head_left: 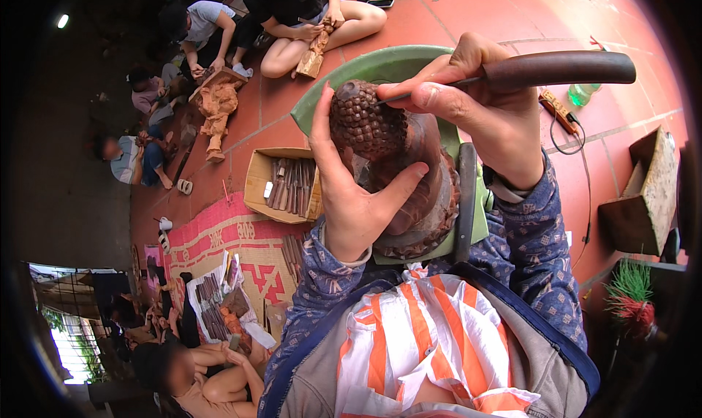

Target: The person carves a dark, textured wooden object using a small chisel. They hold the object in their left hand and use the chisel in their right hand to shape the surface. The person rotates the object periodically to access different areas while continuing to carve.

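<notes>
A dark brown carved wooden statue [420, 191] lies in my lap on a green cloth, its head [365, 122] covered in rows of small round curls. My left hand [358, 191] steadies it, fingers along the side of the head and thumb across the body. My right hand [486, 111] grips a slim carving tool [563, 70] with a dark wooden handle. The tool's thin metal shaft points left, its tip at the curls beside my right fingertips. A dark rod-like piece [465, 199] rests by the statue's right side.
A green basin [314, 100] stands just beyond the statue. To the left are a cardboard box [257, 173] of carving tools and a patterned mat [212, 235]. Several people sit farther off, some with carvings [218, 111]. A power strip [559, 111] and wooden box [640, 199] lie right.
</notes>
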A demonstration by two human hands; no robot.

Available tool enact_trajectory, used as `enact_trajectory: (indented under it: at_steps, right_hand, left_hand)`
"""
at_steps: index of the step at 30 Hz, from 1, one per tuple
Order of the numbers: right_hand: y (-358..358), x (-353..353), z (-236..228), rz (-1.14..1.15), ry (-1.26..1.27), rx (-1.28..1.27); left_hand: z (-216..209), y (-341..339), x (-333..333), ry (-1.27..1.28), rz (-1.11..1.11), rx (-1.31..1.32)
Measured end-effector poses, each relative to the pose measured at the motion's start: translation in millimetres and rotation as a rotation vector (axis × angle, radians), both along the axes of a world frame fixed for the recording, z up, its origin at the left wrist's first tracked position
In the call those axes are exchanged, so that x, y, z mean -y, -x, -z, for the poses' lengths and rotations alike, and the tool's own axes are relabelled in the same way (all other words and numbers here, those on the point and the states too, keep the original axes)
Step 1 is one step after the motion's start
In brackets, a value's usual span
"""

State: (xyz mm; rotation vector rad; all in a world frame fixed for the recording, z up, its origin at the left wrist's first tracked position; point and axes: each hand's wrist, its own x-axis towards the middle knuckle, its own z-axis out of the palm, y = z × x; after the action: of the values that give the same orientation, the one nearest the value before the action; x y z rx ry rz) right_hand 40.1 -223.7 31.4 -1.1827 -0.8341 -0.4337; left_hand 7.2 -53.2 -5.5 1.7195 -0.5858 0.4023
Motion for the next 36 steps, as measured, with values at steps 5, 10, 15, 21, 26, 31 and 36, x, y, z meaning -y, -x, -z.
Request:
enact_trajectory:
  at_steps: [5, 10, 15, 21, 26, 31, 36]
  right_hand:
    - [-1.0, 0.3, -0.2, -0.001, 0.005, -0.033]
    - [0.5, 0.7, -3.0, 0.0, 0.043, -0.042]
    - [-3.3, 0.1, -2.2, -0.04, 0.013, 0.057]
    - [0.6, 0.0, -0.2, 0.033, 0.057, 0.029]
    - [4.4, 0.9, 1.6, 0.148, 0.155, 0.08]
    - [7.0, 1.0, -2.9, 0.153, 0.197, 0.117]
    - [6.4, 4.5, -16.0, -0.077, 0.07, -0.019]
  left_hand:
    - [-0.4, -0.3, 0.6, -0.026, -0.017, 0.035]
    - [-2.0, 0.6, 1.4, -0.019, -0.014, 0.026]
    - [-0.9, 0.2, -0.5, -0.044, -0.025, 0.033]
    - [0.4, -1.3, 0.1, -0.021, -0.016, 0.035]
    - [-2.5, -0.4, 3.2, -0.04, -0.016, 0.076]
    - [-1.1, -1.2, 2.8, -0.064, -0.033, 0.085]
    - [-4.6, 1.6, 2.8, -0.035, -0.015, 0.056]
